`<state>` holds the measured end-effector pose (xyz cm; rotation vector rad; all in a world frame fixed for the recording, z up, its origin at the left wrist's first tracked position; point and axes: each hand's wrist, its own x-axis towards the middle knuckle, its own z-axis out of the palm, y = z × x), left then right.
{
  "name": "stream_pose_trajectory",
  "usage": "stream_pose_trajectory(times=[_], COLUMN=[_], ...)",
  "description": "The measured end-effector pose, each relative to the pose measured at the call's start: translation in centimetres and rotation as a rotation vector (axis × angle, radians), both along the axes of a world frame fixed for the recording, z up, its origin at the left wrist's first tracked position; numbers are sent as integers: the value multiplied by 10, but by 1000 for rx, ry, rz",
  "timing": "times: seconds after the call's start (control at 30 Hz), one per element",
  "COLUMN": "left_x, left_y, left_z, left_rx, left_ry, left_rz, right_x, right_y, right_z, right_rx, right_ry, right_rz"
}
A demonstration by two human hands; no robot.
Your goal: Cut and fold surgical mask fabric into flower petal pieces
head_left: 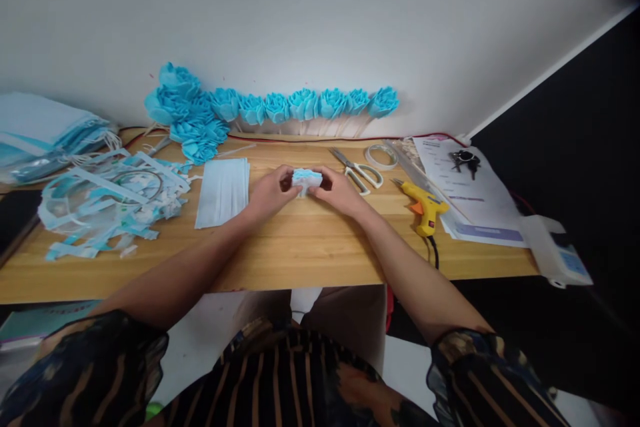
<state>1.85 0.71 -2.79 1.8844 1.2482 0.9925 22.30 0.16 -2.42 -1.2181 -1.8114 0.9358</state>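
Observation:
My left hand (271,191) and my right hand (338,190) meet over the middle of the wooden table (310,247). Both pinch a small folded piece of light blue mask fabric (307,178) between their fingertips, just above the tabletop. A flat stack of light blue mask sheets (223,190) lies just left of my left hand. White-handled scissors (358,170) lie just right of my right hand.
A row of blue fabric flowers (280,107) leans on the wall at the back. Cut mask scraps (107,204) pile up at the left, beside a pack of masks (45,137). At the right are a yellow glue gun (424,206), a tape roll (381,156), papers with keys (465,162).

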Motion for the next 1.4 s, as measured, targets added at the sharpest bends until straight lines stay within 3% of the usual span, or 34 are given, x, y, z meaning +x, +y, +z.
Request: stream_pose_trajectory(times=[0.23, 0.47, 0.6, 0.7, 0.9, 1.03, 1.23, 1.4], left_x=[1, 2, 1, 2, 3, 2, 2, 0], left_y=[-3, -4, -5, -7, -9, -9, -8, -6], left_z=[3, 4, 4, 8, 11, 11, 17, 17], left_rx=[32, 71, -176, -382, -530, -446, -276, -269], left_ry=[52, 23, -283, -483, -697, -591, -513, -457], left_rz=[-22, -17, -63, -99, -184, -158, -130, -123], right_x=[-5, -13, -14, -15, -15, -13, -11, -14], right_y=[-7, -17, -18, -17, -17, -17, -20, -23], right_z=[3, 8, 9, 7, 7, 7, 11, 14], right_rx=[29, 34, 59, -27, -157, -138, -10, 85], right_ry=[-62, 55, 124, 288, 516, 472, 241, 141], right_rz=[-32, -43, -75, -63, -61, -73, -118, -132])
